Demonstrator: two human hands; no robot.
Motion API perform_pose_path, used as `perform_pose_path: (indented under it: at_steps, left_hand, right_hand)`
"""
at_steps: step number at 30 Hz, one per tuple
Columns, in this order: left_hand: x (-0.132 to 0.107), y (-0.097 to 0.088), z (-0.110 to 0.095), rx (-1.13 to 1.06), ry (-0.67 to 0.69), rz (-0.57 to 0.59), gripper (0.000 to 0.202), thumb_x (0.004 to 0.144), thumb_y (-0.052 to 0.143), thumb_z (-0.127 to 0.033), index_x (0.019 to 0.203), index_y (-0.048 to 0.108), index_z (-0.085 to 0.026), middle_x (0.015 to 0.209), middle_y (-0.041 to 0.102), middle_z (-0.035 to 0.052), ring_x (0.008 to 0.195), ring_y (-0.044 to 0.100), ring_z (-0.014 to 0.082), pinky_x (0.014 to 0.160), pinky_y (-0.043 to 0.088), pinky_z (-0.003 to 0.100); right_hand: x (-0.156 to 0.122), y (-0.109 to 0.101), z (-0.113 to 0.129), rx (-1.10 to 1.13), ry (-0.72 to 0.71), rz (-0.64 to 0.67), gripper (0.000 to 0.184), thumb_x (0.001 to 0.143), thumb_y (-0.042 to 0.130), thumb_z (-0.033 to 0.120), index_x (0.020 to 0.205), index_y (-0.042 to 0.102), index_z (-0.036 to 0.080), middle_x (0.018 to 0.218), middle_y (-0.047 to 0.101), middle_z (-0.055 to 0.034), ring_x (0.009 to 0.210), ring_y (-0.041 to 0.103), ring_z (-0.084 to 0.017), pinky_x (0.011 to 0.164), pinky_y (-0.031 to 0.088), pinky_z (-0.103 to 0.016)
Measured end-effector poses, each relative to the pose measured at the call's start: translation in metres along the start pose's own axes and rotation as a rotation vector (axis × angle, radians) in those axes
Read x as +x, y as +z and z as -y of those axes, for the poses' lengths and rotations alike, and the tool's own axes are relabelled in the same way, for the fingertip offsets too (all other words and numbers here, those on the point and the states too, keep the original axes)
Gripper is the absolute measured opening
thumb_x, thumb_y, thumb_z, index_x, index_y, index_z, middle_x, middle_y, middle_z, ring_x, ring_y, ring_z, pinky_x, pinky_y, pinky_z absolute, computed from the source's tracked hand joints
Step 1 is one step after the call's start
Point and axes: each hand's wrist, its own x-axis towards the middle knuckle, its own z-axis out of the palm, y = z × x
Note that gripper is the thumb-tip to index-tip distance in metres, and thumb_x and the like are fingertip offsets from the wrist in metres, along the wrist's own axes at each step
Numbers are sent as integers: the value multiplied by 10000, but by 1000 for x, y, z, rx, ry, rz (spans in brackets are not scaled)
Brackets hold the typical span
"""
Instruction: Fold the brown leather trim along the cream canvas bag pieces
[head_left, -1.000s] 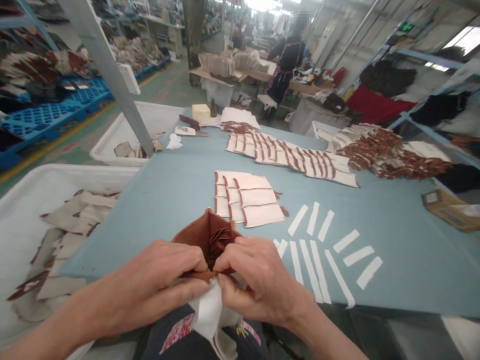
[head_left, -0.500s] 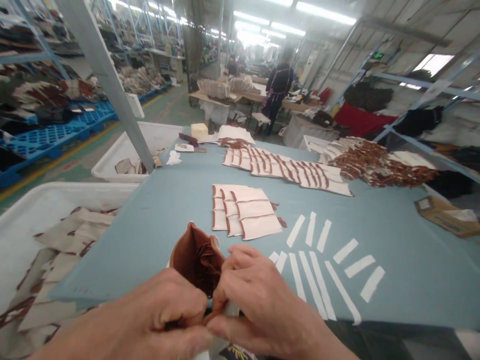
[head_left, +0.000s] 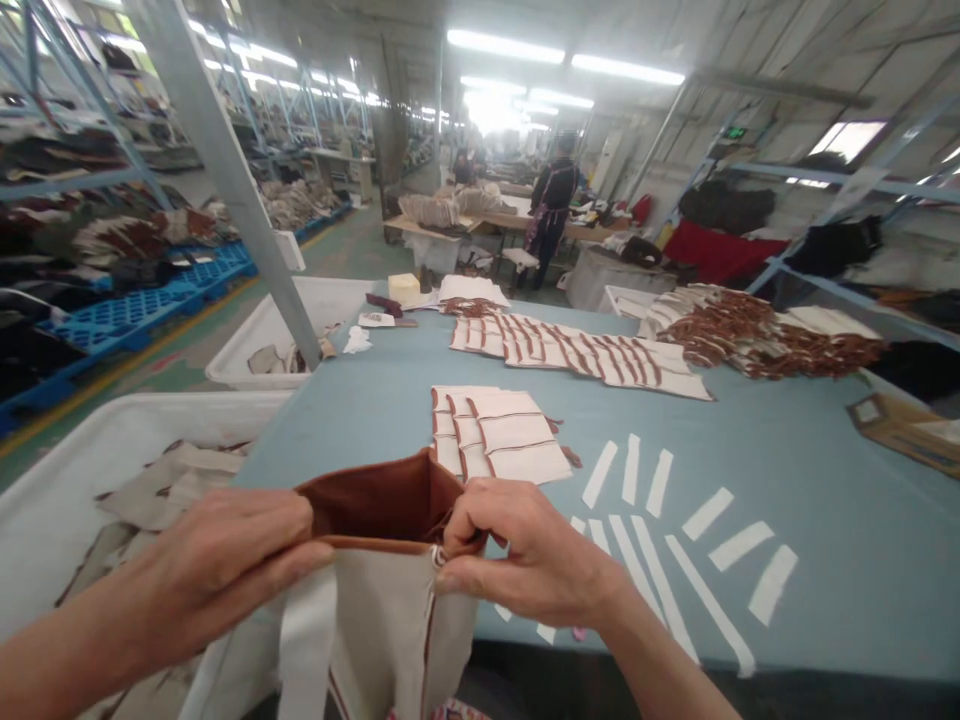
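A cream fabric bag [head_left: 382,610] with a brown lining is held upright at the table's near edge, its mouth gaping toward me. My left hand [head_left: 225,555] pinches the left side of its rim, fingers closed. A white strip [head_left: 307,640] hangs down below that hand, along the bag's outside. On the right, my right hand [head_left: 529,555] grips the rim by a side seam, where pale thread shows. The bag's bottom lies beyond the picture's lower edge. Just past the bag, a few overlapping cream pieces with brown edging [head_left: 517,430] lie on the table.
White strips [head_left: 731,555] are spread on the blue-green table [head_left: 847,500] at right. Farther back lie a row of brown-trimmed pieces [head_left: 585,350] and a heaped pile [head_left: 750,330]. White bins [head_left: 150,405] with fabric stand left, beside a metal post [head_left: 240,200]. A person [head_left: 553,200] stands behind.
My hands were close together over the bunched bag. Now they are apart, my left hand farther left, and the rim is stretched wide with its cream outer side facing me.
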Motion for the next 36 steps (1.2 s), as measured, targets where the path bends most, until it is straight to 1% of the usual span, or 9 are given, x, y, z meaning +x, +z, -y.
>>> perform_pose_path:
  at_steps: [2, 4, 7, 10, 14, 17, 20, 29, 36]
  left_hand:
    - [1, -7, 1, -38, 30, 59, 270, 1097, 516, -216, 882, 674, -258, 770, 705, -77, 681, 670, 122, 686, 459, 202]
    - [5, -9, -8, -107, 44, 72, 220, 1114, 487, -260, 1088, 706, -277, 994, 788, -54, 892, 734, 155, 841, 506, 199]
    - [14, -2, -30, -253, 66, 120, 197, 1104, 531, -303, 1232, 681, -298, 1180, 781, -24, 1096, 710, 184, 1018, 476, 232]
    - [22, 10, -48, -363, 30, 162, 114, 1045, 608, -260, 1127, 685, -277, 1087, 771, -35, 1017, 696, 162, 962, 475, 216]
    - [32, 19, -61, -412, -72, 157, 72, 974, 650, -288, 967, 712, -252, 918, 749, -60, 863, 673, 143, 840, 461, 218]
    - [42, 22, -67, -480, -144, 226, 173, 934, 647, -314, 790, 657, -219, 756, 660, -65, 722, 582, 128, 711, 428, 220]
    - [49, 27, -73, -573, -189, 289, 247, 931, 591, -366, 742, 610, -209, 700, 581, -57, 656, 499, 128, 623, 389, 231]
    - [60, 41, -86, -658, -308, 266, 161, 795, 501, -344, 701, 535, -218, 696, 531, -38, 672, 479, 152, 618, 383, 260]
    - [58, 35, -86, -545, -263, 238, 134, 783, 485, -209, 734, 610, -206, 706, 613, -52, 687, 542, 145, 658, 409, 253]
  right_hand:
    - [5, 5, 10, 16, -24, 15, 361, 1006, 811, 445, 786, 658, 203, 749, 714, 28, 687, 590, -119, 670, 401, -231]
    - [8, 9, 17, 39, -35, 28, 406, 1022, 779, 495, 776, 644, 202, 729, 702, 34, 660, 573, -110, 665, 398, -228]
    - [10, 11, 22, 86, -25, 49, 430, 1038, 746, 523, 775, 641, 200, 714, 685, 40, 620, 548, -97, 650, 396, -223]
    - [6, 11, 23, 84, -7, 56, 399, 1047, 736, 487, 786, 645, 199, 722, 680, 41, 620, 546, -99, 652, 403, -222]
    - [-6, 10, 26, -44, 56, 54, 258, 1013, 769, 315, 817, 645, 203, 760, 673, 41, 654, 556, -110, 676, 417, -229]
    - [-15, 10, 29, -73, 112, 47, 217, 980, 764, 228, 814, 626, 207, 760, 650, 45, 654, 545, -112, 660, 413, -226]
    - [-23, 11, 32, -52, 154, 22, 201, 957, 732, 193, 800, 608, 213, 749, 634, 48, 655, 534, -117, 655, 414, -226]
    - [-32, 10, 33, -143, 161, -51, 145, 941, 615, 174, 805, 591, 217, 731, 623, 30, 668, 551, -137, 646, 380, -250]
    - [-30, 15, 33, -236, 162, -126, 142, 884, 629, 148, 758, 599, 207, 685, 612, 31, 629, 535, -133, 617, 326, -265]
